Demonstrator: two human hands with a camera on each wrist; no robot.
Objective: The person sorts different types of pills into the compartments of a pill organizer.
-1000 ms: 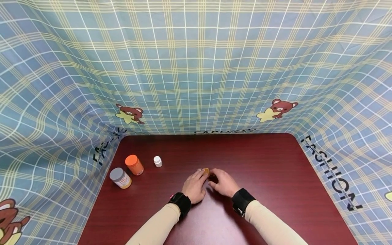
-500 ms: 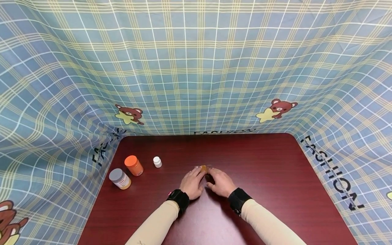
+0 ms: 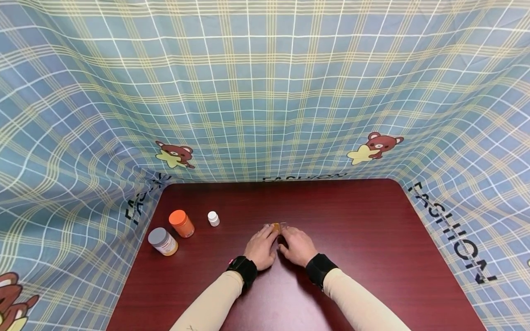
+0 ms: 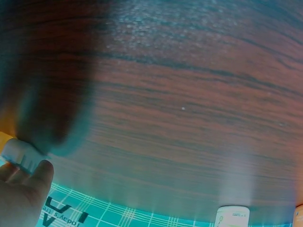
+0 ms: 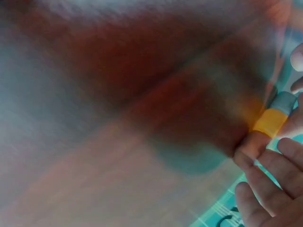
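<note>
Between my two hands, low on the table, lies a small cylindrical item with an orange-yellow middle (image 3: 276,228) and a greyish end. My left hand (image 3: 260,248) holds its left side; in the left wrist view, fingertips (image 4: 42,175) grip the grey end (image 4: 22,153). At the other side, my right hand (image 3: 300,247) holds the item. The right wrist view shows several right-hand fingers (image 5: 272,187) bent against it beside the yellow band (image 5: 271,123), with a left fingertip (image 5: 297,57) near the grey end. Fingers hide much of the item, and its kind is unclear.
On the dark red table (image 3: 339,211), a small white bottle (image 3: 213,219) stands left of my hands. Farther left are an orange jar (image 3: 181,224) and a grey-lidded jar (image 3: 163,241). A plaid curtain (image 3: 265,115) surrounds the table's back and sides.
Over the last second both hands shifted slightly left and away from me with the yellow item, mostly in the first half second. The jars and white bottle stay in place.
</note>
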